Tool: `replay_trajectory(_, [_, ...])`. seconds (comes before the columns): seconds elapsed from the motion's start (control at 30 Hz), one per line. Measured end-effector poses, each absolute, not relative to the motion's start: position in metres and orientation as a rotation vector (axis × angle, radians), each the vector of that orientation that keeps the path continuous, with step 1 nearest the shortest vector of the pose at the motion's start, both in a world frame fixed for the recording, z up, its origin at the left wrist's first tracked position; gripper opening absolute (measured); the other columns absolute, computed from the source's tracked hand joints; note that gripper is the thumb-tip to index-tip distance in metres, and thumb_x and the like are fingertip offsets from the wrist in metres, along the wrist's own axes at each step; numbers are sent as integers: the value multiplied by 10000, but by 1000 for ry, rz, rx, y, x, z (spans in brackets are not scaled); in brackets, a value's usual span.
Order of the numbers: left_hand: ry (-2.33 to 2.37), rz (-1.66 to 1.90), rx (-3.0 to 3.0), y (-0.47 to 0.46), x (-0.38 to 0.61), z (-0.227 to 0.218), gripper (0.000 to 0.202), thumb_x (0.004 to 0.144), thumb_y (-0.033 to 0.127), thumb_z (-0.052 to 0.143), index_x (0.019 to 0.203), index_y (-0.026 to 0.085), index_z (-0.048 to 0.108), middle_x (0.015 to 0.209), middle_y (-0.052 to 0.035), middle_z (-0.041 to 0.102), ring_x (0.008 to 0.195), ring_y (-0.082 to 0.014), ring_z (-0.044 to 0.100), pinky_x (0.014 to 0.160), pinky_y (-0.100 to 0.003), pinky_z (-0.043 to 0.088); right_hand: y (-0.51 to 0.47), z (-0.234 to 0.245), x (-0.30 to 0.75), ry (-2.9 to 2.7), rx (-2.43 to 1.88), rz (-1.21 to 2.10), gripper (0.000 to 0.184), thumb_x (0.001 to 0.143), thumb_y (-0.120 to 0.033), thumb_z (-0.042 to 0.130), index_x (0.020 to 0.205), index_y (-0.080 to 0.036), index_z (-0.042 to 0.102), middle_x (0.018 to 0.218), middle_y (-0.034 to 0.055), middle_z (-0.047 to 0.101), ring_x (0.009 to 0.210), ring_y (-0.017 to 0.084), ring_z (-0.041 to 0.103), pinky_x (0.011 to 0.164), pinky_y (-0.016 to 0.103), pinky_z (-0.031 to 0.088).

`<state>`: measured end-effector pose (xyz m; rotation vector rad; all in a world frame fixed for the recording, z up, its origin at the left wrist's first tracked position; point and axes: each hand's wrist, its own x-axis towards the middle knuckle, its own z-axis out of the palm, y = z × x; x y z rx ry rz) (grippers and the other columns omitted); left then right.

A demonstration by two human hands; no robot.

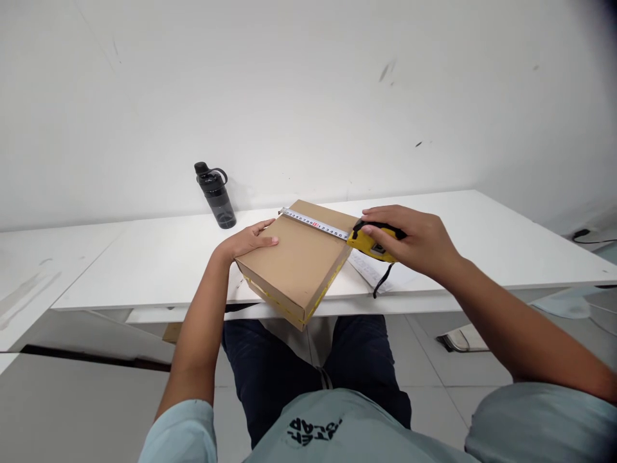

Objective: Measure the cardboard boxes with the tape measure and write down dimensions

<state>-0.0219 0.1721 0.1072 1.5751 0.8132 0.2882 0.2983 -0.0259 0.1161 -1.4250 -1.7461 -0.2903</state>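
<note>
A brown cardboard box [284,257] with yellow tape along its sides sits at the table's front edge, its near corner jutting out over my lap. My left hand [248,242] grips the box's left side, thumb on the top face and fingers along the far-left edge. In my right hand [405,235] is a yellow and black tape measure [373,243], held at the box's right edge. Its white blade [315,225] runs across the top of the box, with the end hook at the far-left edge. A black wrist strap hangs from the tape measure's case.
A dark water bottle [216,196] stands at the back left, near the wall. Sheets of paper [376,270] lie on the white table [159,263], partly under the box and right hand. A black plug with a cable [581,234] shows at the far right.
</note>
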Motion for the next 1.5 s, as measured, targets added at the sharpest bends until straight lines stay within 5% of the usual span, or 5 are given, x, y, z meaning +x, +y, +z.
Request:
replay_trajectory(0.63, [779, 552, 1552, 148, -79, 101, 952, 713, 529, 952, 1542, 259, 568, 1422, -137, 708, 1114, -324, 771, 866, -366, 665, -50, 145, 333, -1282, -1468, -42, 308, 813, -475, 816, 1078, -320, 834, 1166, 40, 818, 1173, 278, 755, 1033, 456, 627])
replay_trajectory(0.87, [895, 761, 1601, 115, -105, 85, 974, 695, 655, 908, 1494, 212, 570, 1490, -164, 661, 1261, -390, 702, 973, -432, 633, -41, 155, 341, -1178, -1198, 39, 430, 683, -447, 928, 1060, -278, 811, 1069, 117, 819, 1030, 295, 795, 891, 455, 660])
replay_trajectory(1.0, [1067, 944, 1621, 76, -100, 62, 986, 737, 743, 823, 1489, 174, 536, 1466, -202, 657, 1337, -410, 648, 1095, -526, 562, -44, 158, 329, -1248, -1228, -34, 364, 748, -424, 881, 1091, -323, 814, 1123, 105, 820, 1057, 288, 791, 898, 458, 658])
replay_trajectory(1.2, [1456, 1397, 1650, 12, -51, 0, 980, 775, 603, 828, 1593, 243, 428, 1583, -198, 535, 1499, -418, 479, 1247, -627, 378, -65, 162, 303, -1322, -1352, -209, 319, 825, -410, 823, 1143, -441, 818, 1213, 23, 813, 1035, 274, 782, 935, 493, 647])
replay_trajectory(1.5, [1591, 1663, 1810, 4, 25, -51, 1008, 905, 493, 716, 1694, 162, 184, 1677, -289, 352, 1600, -441, 317, 1291, -706, 228, -84, 174, 273, -1411, -1427, -367, 389, 878, -473, 789, 1266, -501, 764, 1226, -26, 808, 1095, 246, 779, 967, 427, 651])
